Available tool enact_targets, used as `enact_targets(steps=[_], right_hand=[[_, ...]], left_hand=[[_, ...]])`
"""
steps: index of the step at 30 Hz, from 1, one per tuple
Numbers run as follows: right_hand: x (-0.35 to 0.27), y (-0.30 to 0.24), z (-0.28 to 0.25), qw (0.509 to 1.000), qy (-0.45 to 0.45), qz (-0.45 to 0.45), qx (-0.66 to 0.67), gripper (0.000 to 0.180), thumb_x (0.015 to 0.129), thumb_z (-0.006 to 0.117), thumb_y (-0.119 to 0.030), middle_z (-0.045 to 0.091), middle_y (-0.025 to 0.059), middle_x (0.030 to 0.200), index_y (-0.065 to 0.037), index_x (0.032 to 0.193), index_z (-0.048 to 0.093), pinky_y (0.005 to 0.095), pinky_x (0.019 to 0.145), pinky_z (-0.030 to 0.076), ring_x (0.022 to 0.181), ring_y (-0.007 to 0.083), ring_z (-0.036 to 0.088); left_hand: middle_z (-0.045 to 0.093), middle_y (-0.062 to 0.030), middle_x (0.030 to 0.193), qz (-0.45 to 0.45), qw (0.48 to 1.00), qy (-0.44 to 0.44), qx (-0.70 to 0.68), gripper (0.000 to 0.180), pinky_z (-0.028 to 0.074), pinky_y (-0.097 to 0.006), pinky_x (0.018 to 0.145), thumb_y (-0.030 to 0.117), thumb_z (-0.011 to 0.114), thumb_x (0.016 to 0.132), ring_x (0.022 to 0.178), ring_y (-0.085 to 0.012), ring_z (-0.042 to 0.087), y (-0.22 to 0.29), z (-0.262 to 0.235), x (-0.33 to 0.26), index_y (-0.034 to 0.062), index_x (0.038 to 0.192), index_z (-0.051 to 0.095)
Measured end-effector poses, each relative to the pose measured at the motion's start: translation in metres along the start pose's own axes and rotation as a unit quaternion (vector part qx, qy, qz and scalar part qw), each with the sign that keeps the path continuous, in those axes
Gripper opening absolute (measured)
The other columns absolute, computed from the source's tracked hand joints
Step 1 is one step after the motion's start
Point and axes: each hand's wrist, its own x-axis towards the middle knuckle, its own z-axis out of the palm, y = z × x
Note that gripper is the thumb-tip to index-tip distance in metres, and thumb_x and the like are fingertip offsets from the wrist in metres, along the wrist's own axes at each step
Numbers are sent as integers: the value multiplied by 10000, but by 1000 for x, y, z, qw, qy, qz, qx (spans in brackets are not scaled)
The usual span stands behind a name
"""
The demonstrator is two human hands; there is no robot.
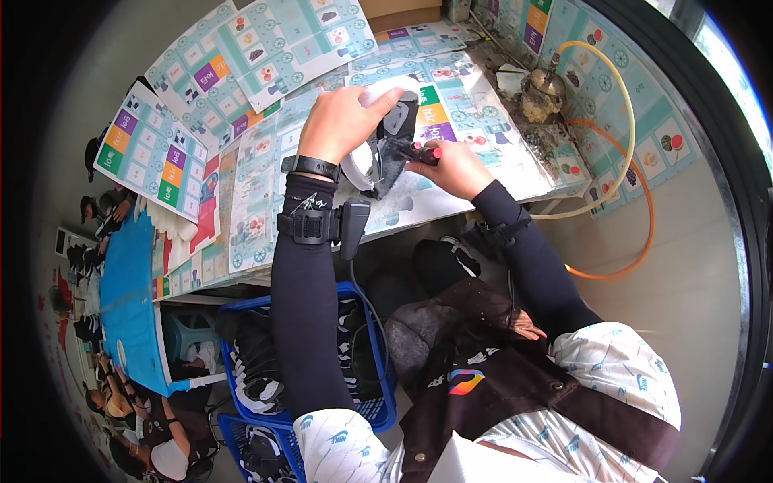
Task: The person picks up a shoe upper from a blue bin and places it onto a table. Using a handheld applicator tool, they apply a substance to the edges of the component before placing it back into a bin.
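My left hand (342, 121) grips a black and white shoe (397, 121), holding it tilted above the table's near edge. Part of the shoe is hidden behind the fingers. Closed around a small handheld tool with a red and black handle (427, 153) is my right hand (459, 171). The tool's front end meets the dark upper of the shoe; its tip is too small to make out. Black sleeves cover both forearms, and straps with black devices sit at the wrists.
Patterned sheets cover the worktable (266, 209). At its back right sits a grimy metal pot (542, 95) with a yellow hose (620, 88) near an orange hose (644, 241). Below, a blue basket (380, 414) holds dark shoes. Other people work beside a blue-topped table (129, 282).
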Motion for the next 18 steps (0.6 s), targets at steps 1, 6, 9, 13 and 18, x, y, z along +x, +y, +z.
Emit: enact_targets(steps=[1,6,9,13,18], right_hand=[[-1,-2,-2,1000,-19,-14,0,378,906,817,-367,696,190,773,-4,910,713,438,689,531,751,400,677],[0,13,7,1000,15,23,4,378,908,813,-373,696,189,773,-9,902,710,445,695,532,753,405,673],[-1,2,-2,1000,10,17,1,390,904,815,-379,687,198,762,-4,895,704,448,688,526,746,414,668],[-1,-1,3,1000,0,11,8,389,899,818,-379,690,202,768,-7,902,706,452,685,526,759,416,678],[-2,12,5,997,81,16,-2,398,887,814,-368,681,206,751,1,866,668,491,703,529,763,439,673]], left_hand=[[725,-279,889,7,1000,7,-1,756,538,-476,792,690,639,919,859,-426,715,0,2,0,-58,919,740],[738,-284,948,6,1000,7,-4,718,558,-471,873,669,645,902,979,-441,716,10,-2,-8,-30,1008,766],[738,-271,927,8,1000,26,-7,727,554,-458,842,673,656,906,940,-423,723,5,-1,-9,-39,1006,761],[739,-250,869,5,999,43,-5,729,553,-441,795,673,671,912,871,-394,738,-7,4,-9,-48,982,756],[740,-245,857,2,999,51,-7,740,554,-435,787,679,674,908,869,-385,742,-7,7,-11,-53,985,754]])
